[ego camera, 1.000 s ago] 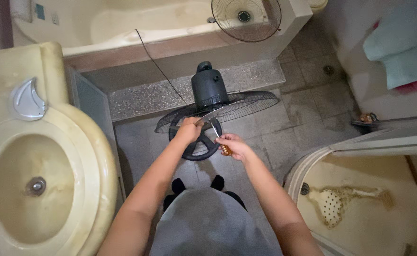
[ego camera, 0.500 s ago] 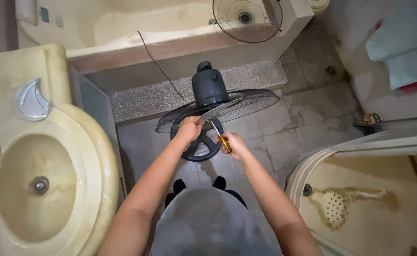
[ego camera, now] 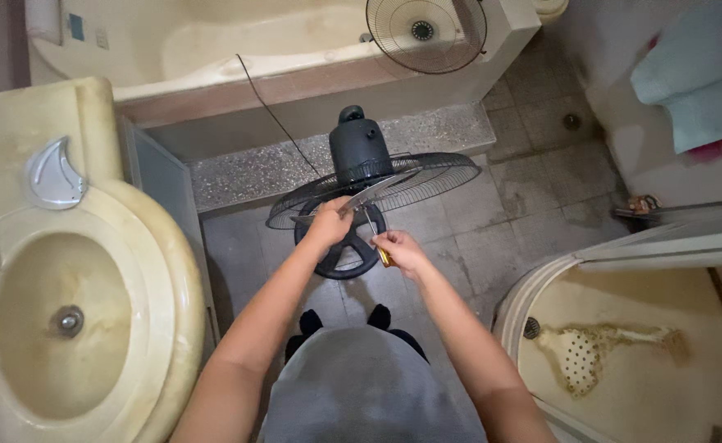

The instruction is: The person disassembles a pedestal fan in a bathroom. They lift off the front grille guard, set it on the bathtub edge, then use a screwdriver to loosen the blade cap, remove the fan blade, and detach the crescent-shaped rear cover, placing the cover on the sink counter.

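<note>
Head view: left hand (ego camera: 330,223) grips a fan blade (ego camera: 369,194) (above the black guard (ego camera: 435,174)); right hand (ego camera: 399,250), just beside it, clasps a screwdriver (ego camera: 375,236).

Dim bathroom: grey tiled floor (ego camera: 533,205), cream sink (ego camera: 66,328), bathtub (ego camera: 238,41), perhaps stained.

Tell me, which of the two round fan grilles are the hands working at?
The dark grille still on the standing fan, on the tiled floor; both hands are at it. The other, detached grille leans on the bathtub edge, far from them.
</note>
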The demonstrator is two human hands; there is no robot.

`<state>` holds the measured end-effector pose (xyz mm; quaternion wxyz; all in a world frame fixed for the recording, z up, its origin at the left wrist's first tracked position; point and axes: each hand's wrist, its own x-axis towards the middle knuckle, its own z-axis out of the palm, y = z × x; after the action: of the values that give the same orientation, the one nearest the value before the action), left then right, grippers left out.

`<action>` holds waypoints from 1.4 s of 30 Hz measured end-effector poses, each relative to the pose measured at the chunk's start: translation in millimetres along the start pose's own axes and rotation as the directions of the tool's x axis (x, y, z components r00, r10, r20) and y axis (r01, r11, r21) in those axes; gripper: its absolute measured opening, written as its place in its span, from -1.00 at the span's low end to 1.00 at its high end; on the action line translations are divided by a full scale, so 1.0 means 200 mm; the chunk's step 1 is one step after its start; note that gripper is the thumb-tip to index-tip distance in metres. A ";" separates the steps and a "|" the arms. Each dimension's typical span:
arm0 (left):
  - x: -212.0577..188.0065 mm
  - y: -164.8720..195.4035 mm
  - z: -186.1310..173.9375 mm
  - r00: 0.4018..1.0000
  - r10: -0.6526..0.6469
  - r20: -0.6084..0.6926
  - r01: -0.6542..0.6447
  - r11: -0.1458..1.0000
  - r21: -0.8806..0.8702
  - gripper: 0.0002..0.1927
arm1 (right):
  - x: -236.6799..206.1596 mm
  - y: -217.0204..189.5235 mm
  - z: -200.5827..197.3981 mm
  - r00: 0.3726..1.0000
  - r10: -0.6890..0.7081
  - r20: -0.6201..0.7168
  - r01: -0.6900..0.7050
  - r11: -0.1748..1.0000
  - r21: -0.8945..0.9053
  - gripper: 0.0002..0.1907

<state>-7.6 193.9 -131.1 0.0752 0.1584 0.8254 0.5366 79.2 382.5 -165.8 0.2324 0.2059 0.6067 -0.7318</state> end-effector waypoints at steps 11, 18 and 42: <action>0.02 -0.03 0.18 0.884 -0.464 0.056 0.329 0.532 -0.780 -0.81 | 0.01 -0.01 0.05 0.997 0.049 -0.066 -0.045 0.997 0.055 -0.81; 0.02 0.00 0.20 0.815 -0.579 -0.018 0.285 0.428 -0.858 -0.76 | 0.03 0.01 0.07 0.991 0.054 -0.123 -0.052 0.998 0.019 -0.71; -0.01 -0.16 0.17 0.731 -0.652 0.200 0.331 0.082 -0.940 -0.72 | 0.16 0.04 0.07 0.896 -0.436 -0.088 0.316 0.764 -0.562 -0.85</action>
<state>-2.1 210.8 -173.3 0.2164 -0.2841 0.3460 0.8676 58.5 364.4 -187.6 0.0615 0.0838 0.8360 -0.5389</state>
